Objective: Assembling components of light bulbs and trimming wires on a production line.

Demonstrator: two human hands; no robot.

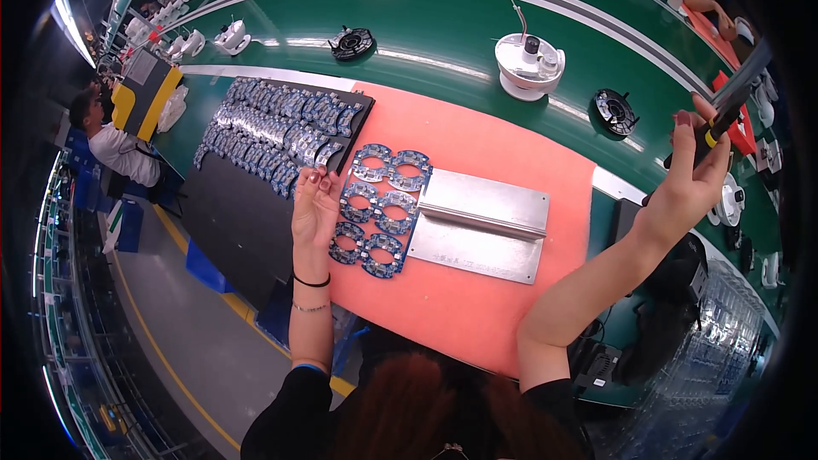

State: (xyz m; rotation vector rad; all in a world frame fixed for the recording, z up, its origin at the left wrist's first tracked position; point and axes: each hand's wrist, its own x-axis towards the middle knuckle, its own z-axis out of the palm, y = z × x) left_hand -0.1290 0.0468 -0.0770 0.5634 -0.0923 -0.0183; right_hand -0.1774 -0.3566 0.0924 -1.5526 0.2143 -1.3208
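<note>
My left hand (314, 211) is raised at the left edge of the orange mat (477, 315), fingers curled in; whatever they hold, if anything, is too small to make out. Just right of it lies a panel of blue ring-shaped circuit boards (396, 215), joined in two columns. Against the panel's right side sits a silver metal plate (481, 243) with a raised bar across its middle. Far to the right, my right hand (694, 166) is up and closed around a black tool with a yellow band (714, 132); its tip is not clear.
Many blue boards (273, 132) lie in rows on a black board (234, 221) at left. Beyond the mat, a green conveyor (426, 25) carries a white round housing (526, 68) and black round parts (352, 43). Clear plastic trays (703, 358) are stacked at right. Other people sit nearby.
</note>
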